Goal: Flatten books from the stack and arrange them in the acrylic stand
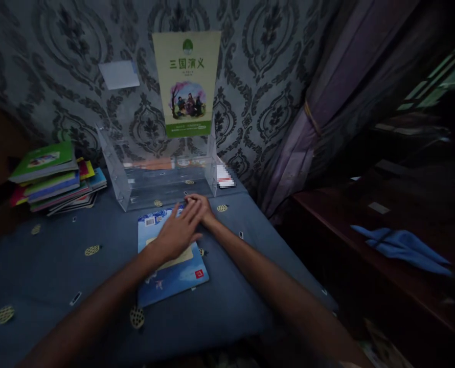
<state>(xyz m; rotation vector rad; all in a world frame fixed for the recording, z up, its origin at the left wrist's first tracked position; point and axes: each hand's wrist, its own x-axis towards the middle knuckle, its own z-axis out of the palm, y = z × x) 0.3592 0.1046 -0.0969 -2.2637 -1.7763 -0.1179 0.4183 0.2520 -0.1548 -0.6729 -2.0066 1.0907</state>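
Observation:
A blue booklet (174, 286) lies on the cloth-covered table, its cover showing a barcode at the upper left and a small red mark at the lower right. My left hand (178, 234) is stretched flat over the booklet's upper right part, fingers out and nothing gripped. Just beyond it, at the booklet's top right corner, is my right hand (206, 209). The left fingertips overlap the right hand, hiding most of its fingers, so its grip does not show. Behind both hands stands a clear acrylic stand (114, 171), with part of its base close to the right fingers.
Stacked books (53, 179) sit at the left. A yellow-green book cover (187, 84) stands upright behind the acrylic stand, near a white card (119, 75). To the right are a purple curtain (292, 148), a dark red surface (327, 225) and a blue cloth (404, 248).

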